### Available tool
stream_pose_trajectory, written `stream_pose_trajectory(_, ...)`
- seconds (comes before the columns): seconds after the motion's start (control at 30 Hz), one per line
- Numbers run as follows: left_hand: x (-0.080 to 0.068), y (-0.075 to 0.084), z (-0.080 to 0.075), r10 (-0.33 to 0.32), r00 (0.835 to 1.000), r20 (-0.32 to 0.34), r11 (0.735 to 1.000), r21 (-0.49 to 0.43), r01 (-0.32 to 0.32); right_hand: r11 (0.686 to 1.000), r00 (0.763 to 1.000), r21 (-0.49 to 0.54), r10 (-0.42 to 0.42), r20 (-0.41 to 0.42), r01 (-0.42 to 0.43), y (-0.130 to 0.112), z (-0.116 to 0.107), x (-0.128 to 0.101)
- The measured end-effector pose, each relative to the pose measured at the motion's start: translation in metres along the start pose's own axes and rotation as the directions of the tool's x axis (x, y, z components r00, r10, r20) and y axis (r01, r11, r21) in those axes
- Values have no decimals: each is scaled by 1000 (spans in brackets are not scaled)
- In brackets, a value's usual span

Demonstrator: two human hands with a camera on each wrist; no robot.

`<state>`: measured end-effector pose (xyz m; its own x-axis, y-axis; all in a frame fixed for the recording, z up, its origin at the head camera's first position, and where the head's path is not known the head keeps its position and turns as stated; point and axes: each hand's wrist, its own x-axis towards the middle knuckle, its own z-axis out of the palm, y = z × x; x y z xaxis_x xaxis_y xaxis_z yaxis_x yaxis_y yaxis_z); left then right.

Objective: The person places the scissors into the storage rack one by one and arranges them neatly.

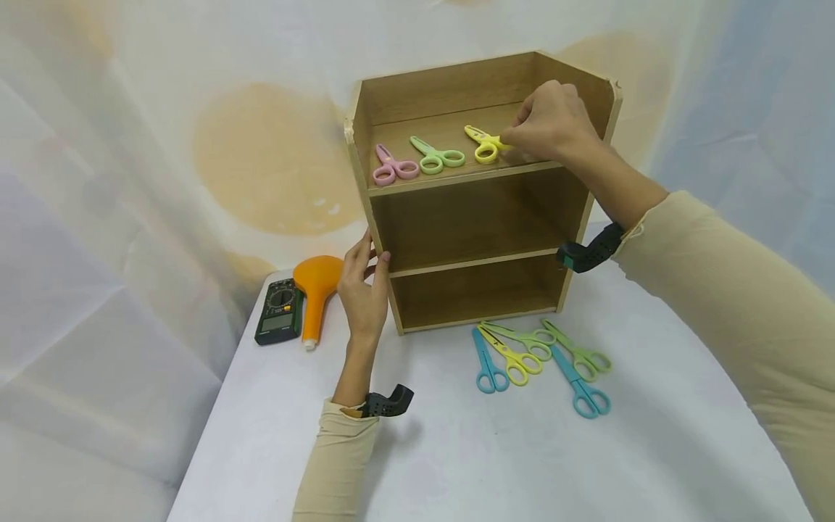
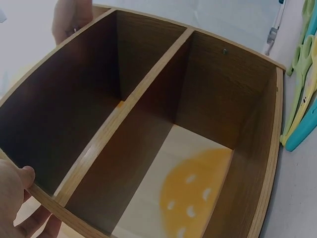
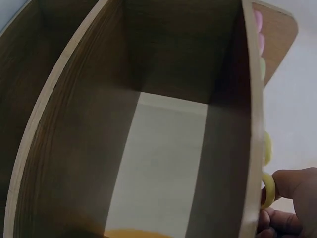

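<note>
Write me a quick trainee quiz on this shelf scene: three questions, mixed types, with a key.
1. The right hand pinches scissors of which colour? A) pink B) green C) yellow
2. True or false: the left hand is holding the multimeter.
3. How many pairs lie on the table?

Key: 1. C, yellow. 2. False; the left hand holds the side of the shelf unit. 3. Five.
</note>
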<state>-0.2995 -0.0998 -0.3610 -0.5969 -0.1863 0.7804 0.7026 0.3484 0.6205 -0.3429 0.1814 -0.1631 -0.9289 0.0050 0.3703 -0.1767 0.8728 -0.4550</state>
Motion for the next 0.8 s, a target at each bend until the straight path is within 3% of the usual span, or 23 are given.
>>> stream_pose_trajectory(0.17, 0, 7, -1, 1, 1000, 15, 1000, -17, -1, 999, 999, -48, 24, 27, -22, 0, 4, 2)
stream_pose_trajectory(0.43, 1, 8, -2, 15, 1000, 8, 1000, 0, -15, 998, 999, -55, -39, 36, 41, -4, 5, -6)
stream_pose_trajectory(0.6, 0, 10, -1, 15, 1000, 6, 1000, -3, -15, 985, 985, -60, -163, -49, 160, 0, -4, -22)
stream_pose_trajectory(0.8, 2, 11, -3, 24, 1000, 4, 1000, -6, -24, 944, 937, -60, -329, -120, 324, 2, -12, -59)
